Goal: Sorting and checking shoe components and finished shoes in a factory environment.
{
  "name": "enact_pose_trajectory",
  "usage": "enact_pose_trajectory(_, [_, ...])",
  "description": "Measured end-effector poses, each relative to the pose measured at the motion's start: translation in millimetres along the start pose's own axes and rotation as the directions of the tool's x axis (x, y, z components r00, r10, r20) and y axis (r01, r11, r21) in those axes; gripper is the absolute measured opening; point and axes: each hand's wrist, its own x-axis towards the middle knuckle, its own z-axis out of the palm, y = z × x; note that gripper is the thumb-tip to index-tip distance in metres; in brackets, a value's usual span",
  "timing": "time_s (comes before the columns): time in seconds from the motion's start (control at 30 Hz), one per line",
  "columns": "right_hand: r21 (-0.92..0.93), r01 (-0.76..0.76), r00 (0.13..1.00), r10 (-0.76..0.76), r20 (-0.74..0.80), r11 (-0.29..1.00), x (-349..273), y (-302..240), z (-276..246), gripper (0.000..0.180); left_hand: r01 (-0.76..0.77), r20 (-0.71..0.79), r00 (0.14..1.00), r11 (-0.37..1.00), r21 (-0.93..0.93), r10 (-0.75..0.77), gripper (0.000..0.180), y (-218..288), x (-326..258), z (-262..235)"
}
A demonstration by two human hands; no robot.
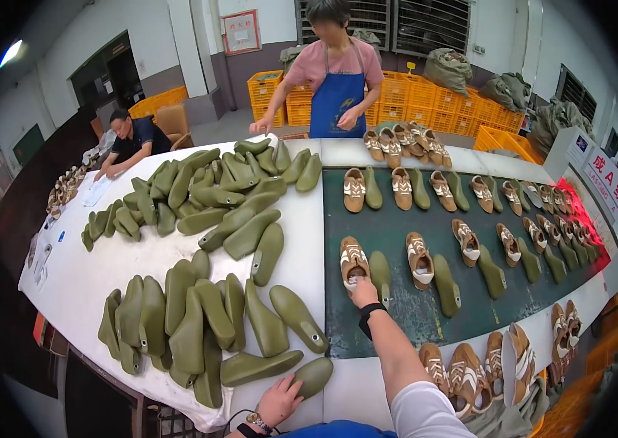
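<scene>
My right hand [364,292] reaches forward onto the green belt, its fingers closed at the heel opening of a brown sneaker [353,253] with white stripes. Right beside that shoe lies an olive-green shoe last [380,273]. Near the front edge of the white table, my left hand [280,401] has its fingers on the end of another shoe last [314,377]. A heap of similar lasts [210,314] lies just beyond it, and a second heap [199,186] is farther back.
Rows of sneakers paired with lasts line the dark green belt [426,339] toward a lit machine [594,190]. More sneakers [462,372] stand at the near right edge. Across the table is a person in a blue apron [338,102]; another person [134,139] leans at the left.
</scene>
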Motion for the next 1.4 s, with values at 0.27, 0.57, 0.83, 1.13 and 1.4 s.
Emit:
enact_pose_trajectory(0.27, [0.211, 0.324, 0.942, -0.334, 0.014, 0.922, -78.5, -50.0, -19.3, 0.049, 0.006, -0.021, 1.000, 1.000, 0.011, -0.005, 0.046, -5.5, -4.9, -0.3])
enact_pose_trajectory(0.57, [-0.128, 0.371, 0.906, -0.328, 0.266, 0.920, -139.0, -137.7, -21.6, 0.068, 0.077, 0.123, 0.991, 0.955, -0.286, -0.043, 0.060, -31.8, -27.4, -9.5])
enact_pose_trajectory(0.83, [-0.088, 0.372, 0.912, -0.347, 0.217, 0.924, -163.8, -96.7, -43.3, 0.054, 0.210, 0.151, 0.974, 0.911, -0.354, -0.166, 0.064, -33.3, -54.3, -6.3])
enact_pose_trajectory(1.13, [-0.129, 0.047, 0.983, -0.024, 0.180, 0.991, -271.6, -29.4, -109.2, 0.056, 0.324, 0.182, 0.945, 0.860, -0.394, -0.273, 0.068, -25.4, -43.6, 16.7])
enact_pose_trajectory(1.4, [0.078, 0.062, 0.962, -0.080, 0.262, 0.995, -332.5, -49.5, -81.7, 0.073, 0.130, 0.388, 0.914, 0.820, -0.557, 0.119, 0.094, -1.8, 10.6, 48.1])
